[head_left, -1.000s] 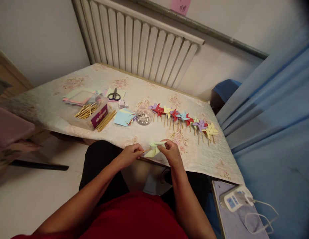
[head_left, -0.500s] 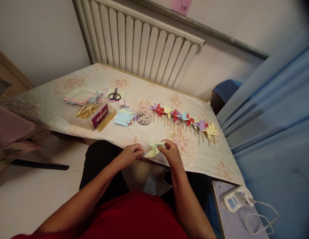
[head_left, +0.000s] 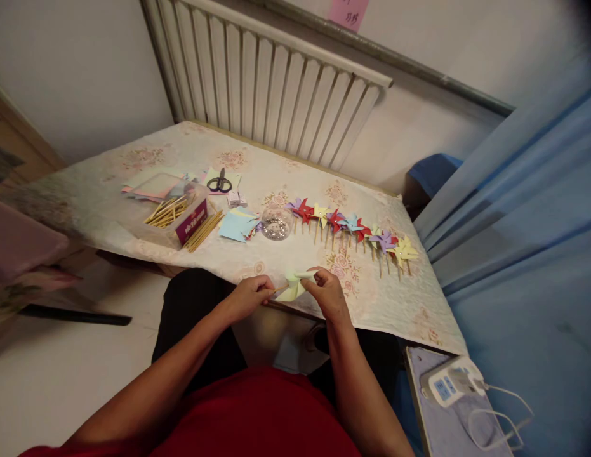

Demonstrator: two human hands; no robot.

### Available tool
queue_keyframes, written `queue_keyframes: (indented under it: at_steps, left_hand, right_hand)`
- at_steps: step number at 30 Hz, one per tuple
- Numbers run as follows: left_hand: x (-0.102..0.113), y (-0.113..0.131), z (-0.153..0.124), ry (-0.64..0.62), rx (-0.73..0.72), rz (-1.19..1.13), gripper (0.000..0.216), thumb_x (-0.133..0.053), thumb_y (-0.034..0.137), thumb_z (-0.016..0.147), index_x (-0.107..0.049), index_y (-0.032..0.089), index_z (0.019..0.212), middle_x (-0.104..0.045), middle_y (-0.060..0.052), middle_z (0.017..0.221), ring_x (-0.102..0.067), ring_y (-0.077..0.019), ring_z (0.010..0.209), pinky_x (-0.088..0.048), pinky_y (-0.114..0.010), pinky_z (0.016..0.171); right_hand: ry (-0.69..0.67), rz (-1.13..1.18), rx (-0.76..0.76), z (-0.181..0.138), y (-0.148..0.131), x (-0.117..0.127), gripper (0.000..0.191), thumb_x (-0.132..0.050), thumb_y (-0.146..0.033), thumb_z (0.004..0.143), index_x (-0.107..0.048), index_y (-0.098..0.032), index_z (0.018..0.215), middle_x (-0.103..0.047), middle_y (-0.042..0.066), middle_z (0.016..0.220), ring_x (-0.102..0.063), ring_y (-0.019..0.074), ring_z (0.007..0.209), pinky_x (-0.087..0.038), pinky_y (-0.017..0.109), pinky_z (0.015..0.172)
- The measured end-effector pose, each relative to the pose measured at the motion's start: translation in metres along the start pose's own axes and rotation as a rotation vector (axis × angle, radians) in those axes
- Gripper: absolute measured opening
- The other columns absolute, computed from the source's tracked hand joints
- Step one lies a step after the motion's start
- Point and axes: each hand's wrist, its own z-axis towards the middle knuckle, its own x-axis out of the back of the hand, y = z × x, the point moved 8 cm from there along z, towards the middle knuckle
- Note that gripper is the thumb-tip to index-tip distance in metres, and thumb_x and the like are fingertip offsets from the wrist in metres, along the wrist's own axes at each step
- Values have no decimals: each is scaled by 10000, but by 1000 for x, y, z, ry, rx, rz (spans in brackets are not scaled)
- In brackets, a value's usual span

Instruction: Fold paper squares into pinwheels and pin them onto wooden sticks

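A pale green paper pinwheel (head_left: 292, 289) is between my hands at the table's front edge. Its thin wooden stick (head_left: 280, 288) points left, and my left hand (head_left: 254, 294) is closed on it. On the other side, my right hand (head_left: 327, 291) pinches one of the paper blades. Beyond my hands stands a round clear dish (head_left: 276, 224) with small shiny pins in it. A row of finished-looking pinwheels (head_left: 335, 220) in red, yellow, purple and blue lies to the right of the dish. Blue paper squares (head_left: 238, 225) are stacked to its left.
A clear box of wooden sticks (head_left: 174, 222) stands left, with loose sticks (head_left: 204, 231) beside it. Black-handled scissors (head_left: 219, 183) lie behind, near a small white box (head_left: 237, 199). A white power strip (head_left: 452, 381) with a cable sits lower right. A blue curtain (head_left: 528, 209) hangs right.
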Motion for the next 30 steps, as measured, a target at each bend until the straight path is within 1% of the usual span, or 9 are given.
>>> queue_keyframes:
  at_steps: [6, 12, 17, 21, 23, 25, 28, 30]
  left_hand:
    - [0, -1, -1, -8, 11, 3, 196, -567, 381, 684, -579, 185, 687, -565, 17, 618, -490, -151, 626, -338, -273, 614]
    - [-2, 0, 4, -26, 21, -43, 189, -583, 377, 665, -565, 189, 660, -551, 27, 593, -486, -141, 606, -335, -266, 606]
    - [-8, 3, 14, -54, 59, -198, 175, -600, 353, 644, -545, 190, 673, -540, 41, 579, -467, -120, 566, -340, -251, 586]
    - [-13, 2, 26, -66, 121, -344, 209, -646, 353, 646, -555, 181, 724, -600, 26, 634, -501, -113, 568, -354, -244, 586]
    - [-14, 4, 33, -67, 113, -399, 239, -676, 370, 658, -567, 173, 739, -617, 15, 645, -523, -114, 579, -364, -245, 597]
    - [-17, 5, 42, -80, 103, -471, 270, -709, 386, 665, -568, 167, 735, -615, 10, 638, -531, -112, 583, -369, -246, 603]
    - [-23, 4, 59, -106, 117, -603, 313, -764, 386, 653, -551, 166, 714, -605, 5, 631, -537, -108, 581, -374, -246, 601]
    - [-27, 1, 75, -118, 130, -685, 330, -797, 364, 635, -546, 162, 708, -605, 1, 629, -542, -104, 583, -384, -243, 607]
  right_hand:
    - [8, -39, -12, 0, 0, 0, 200, -742, -331, 647, -686, -195, 783, -661, -22, 688, -580, 149, 667, -442, 253, 631]
    - [-16, 23, -17, 6, 0, -3, 189, -755, -315, 641, -687, -203, 777, -695, -16, 743, -620, 159, 709, -477, 268, 682]
    - [0, 124, 11, 18, -11, -2, 203, -780, -298, 655, -682, -203, 806, -731, 1, 856, -661, 169, 817, -510, 280, 778]
    - [89, 224, 12, 29, -16, 6, 337, -817, -336, 629, -688, -202, 911, -735, 12, 916, -668, 167, 834, -531, 283, 784]
    - [132, 289, -26, 33, -12, 10, 414, -815, -393, 641, -687, -199, 984, -735, 24, 932, -672, 160, 799, -548, 293, 778]
    - [170, 355, -72, 36, -4, 13, 457, -803, -458, 660, -682, -196, 1014, -735, 33, 903, -674, 152, 742, -563, 300, 760]
    - [220, 418, -123, 37, 12, 17, 456, -812, -495, 653, -672, -194, 966, -732, 39, 852, -672, 142, 680, -572, 289, 713]
    - [231, 427, -157, 38, 23, 16, 442, -832, -468, 633, -671, -191, 938, -729, 40, 829, -665, 137, 658, -568, 278, 678]
